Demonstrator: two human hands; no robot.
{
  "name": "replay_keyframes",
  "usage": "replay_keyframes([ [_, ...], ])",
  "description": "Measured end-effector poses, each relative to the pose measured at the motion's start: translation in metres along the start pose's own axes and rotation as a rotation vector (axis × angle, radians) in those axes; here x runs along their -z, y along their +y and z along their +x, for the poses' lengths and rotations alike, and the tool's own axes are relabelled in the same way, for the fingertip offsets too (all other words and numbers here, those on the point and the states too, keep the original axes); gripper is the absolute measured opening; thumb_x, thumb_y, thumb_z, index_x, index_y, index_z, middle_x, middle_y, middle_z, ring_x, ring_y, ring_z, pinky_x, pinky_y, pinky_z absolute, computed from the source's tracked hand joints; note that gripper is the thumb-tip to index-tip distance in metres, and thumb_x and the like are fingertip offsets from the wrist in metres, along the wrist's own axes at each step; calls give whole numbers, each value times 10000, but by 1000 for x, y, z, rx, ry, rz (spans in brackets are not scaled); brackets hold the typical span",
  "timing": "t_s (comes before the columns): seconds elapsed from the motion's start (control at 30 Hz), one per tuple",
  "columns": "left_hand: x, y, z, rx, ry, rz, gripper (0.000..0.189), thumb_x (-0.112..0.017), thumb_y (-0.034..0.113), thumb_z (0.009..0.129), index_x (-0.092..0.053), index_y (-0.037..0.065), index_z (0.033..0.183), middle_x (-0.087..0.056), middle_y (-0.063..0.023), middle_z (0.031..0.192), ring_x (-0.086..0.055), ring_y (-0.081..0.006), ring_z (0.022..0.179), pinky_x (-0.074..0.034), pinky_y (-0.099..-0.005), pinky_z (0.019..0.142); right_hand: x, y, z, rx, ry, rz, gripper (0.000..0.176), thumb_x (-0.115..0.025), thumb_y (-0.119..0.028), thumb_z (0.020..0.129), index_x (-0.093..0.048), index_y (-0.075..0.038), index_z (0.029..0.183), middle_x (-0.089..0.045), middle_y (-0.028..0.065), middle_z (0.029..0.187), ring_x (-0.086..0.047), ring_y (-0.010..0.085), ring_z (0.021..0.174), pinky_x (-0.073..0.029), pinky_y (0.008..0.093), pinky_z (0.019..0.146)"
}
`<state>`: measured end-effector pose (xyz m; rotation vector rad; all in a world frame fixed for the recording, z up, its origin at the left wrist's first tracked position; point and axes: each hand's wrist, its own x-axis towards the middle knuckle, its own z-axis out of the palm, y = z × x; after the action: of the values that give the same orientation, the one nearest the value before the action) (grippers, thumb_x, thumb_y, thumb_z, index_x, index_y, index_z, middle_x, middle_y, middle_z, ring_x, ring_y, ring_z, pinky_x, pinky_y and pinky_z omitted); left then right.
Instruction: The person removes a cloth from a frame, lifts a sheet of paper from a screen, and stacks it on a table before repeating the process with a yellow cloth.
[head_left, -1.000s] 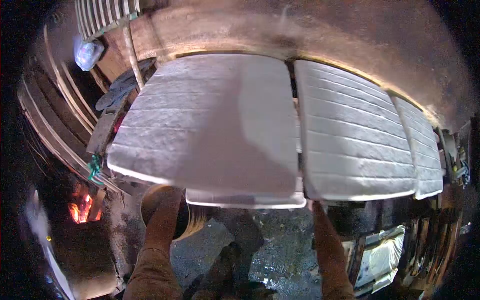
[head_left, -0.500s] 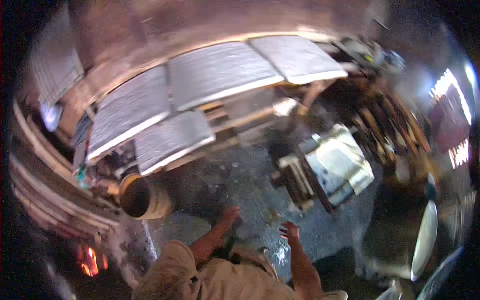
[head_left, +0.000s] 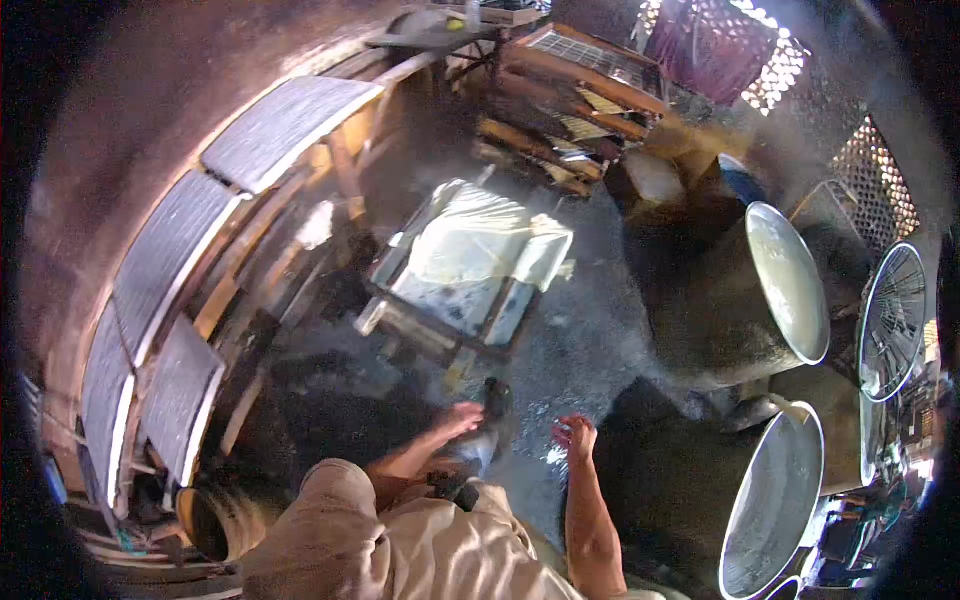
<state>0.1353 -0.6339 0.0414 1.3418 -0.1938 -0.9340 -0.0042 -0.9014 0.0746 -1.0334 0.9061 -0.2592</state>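
Observation:
My left hand (head_left: 458, 420) is held low in front of my body, with its fingers apart and nothing in it. My right hand (head_left: 575, 436) hangs a short way to the right, its fingers spread and bent, also holding nothing. Below and between them is the wet dark floor (head_left: 540, 400). Ahead of both hands stands a low frame or table (head_left: 460, 300) with a pale, wet-looking cloth (head_left: 470, 240) draped over it. Neither hand touches it.
Grey slabs (head_left: 290, 125) on a wooden rack line the left side. At the lower left is a round barrel (head_left: 205, 520). Two large vats (head_left: 790, 280) (head_left: 775, 500) stand at the right, near a round basket (head_left: 893, 320). Wooden trays (head_left: 590, 65) are stacked at the back.
The view has swung to the right: the slabs and the cloth-covered frame moved left, and the vats came into sight. Both hands stay empty with fingers apart.

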Motion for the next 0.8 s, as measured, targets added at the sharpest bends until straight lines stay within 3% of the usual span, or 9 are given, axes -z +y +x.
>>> replay_keyframes([
  [0.07, 4, 4, 38, 254, 70, -114, 301, -554, 237, 818, -552, 60, 1061, -605, -48, 834, -563, -116, 630, -453, -267, 527, 15, -27, 35, -26, 75, -62, 222, -498, -255, 808, -499, -67, 927, -588, 99, 822, -604, 253, 636, -493, 355, 514],
  [0.2, -26, 33, 109, 352, 239, -91, 270, -551, 239, 820, -561, 66, 1028, -599, -35, 801, -549, -107, 579, -431, -248, 469, 43, -88, 109, -122, 113, -154, 240, -449, -212, 796, -502, -35, 949, -572, 115, 840, -594, 249, 598, -479, 348, 462],
  [0.27, -55, 71, 147, 214, 357, -211, 142, -537, 236, 825, -563, 111, 888, -566, 12, 727, -505, -77, 525, -363, -190, 415, 49, -121, 146, -155, 55, -155, 252, -455, -213, 795, -499, -32, 964, -572, 117, 841, -592, 248, 591, -476, 343, 457],
  [0.37, -77, 98, 206, 36, 137, -391, 227, -530, 233, 811, -571, 115, 1001, -615, 11, 828, -583, -93, 658, -450, -216, 521, 30, -163, 206, -75, 4, -206, 282, -478, -219, 787, -501, -35, 1000, -572, 115, 842, -593, 250, 587, -471, 332, 444],
  [0.47, -112, 152, 244, 31, 210, -186, 222, -565, 230, 804, -567, 101, 985, -607, 8, 802, -567, -87, 646, -449, -235, 542, -15, -206, 260, -208, 4, -254, 295, -500, -227, 785, -493, -49, 1020, -576, 113, 848, -594, 251, 587, -483, 329, 447],
  [0.63, -120, 165, 291, 137, 268, -165, 295, -536, 253, 829, -523, 89, 1074, -608, -12, 888, -568, -93, 695, -458, -239, 581, -64, -218, 371, -120, -657, -221, 424, -549, -323, 781, -434, -77, 1106, -577, 129, 898, -606, 268, 631, -504, 338, 475],
  [0.67, -117, 160, 301, 154, 319, -208, 300, -530, 238, 826, -524, 68, 1073, -605, -23, 884, -568, -100, 690, -458, -241, 577, -81, -218, 390, -146, -674, -233, 424, -549, -323, 781, -434, -77, 1106, -577, 129, 898, -606, 268, 631, -504, 338, 475],
  [0.77, -103, 139, 323, 58, 419, -291, 318, -530, 225, 820, -521, 31, 1071, -598, -47, 910, -570, -113, 692, -464, -256, 566, -120, -210, 447, -339, -645, -398, 471, -558, -375, 772, -426, -80, 1115, -575, 140, 924, -609, 277, 650, -509, 340, 484],
  [0.8, -97, 143, 332, 195, 478, -548, 313, -541, 219, 813, -527, 28, 1060, -597, -54, 901, -572, -132, 680, -469, -278, 553, -127, -208, 468, -516, -841, -192, 465, -559, -379, 775, -433, -78, 1107, -576, 137, 923, -607, 265, 644, -508, 333, 481],
])
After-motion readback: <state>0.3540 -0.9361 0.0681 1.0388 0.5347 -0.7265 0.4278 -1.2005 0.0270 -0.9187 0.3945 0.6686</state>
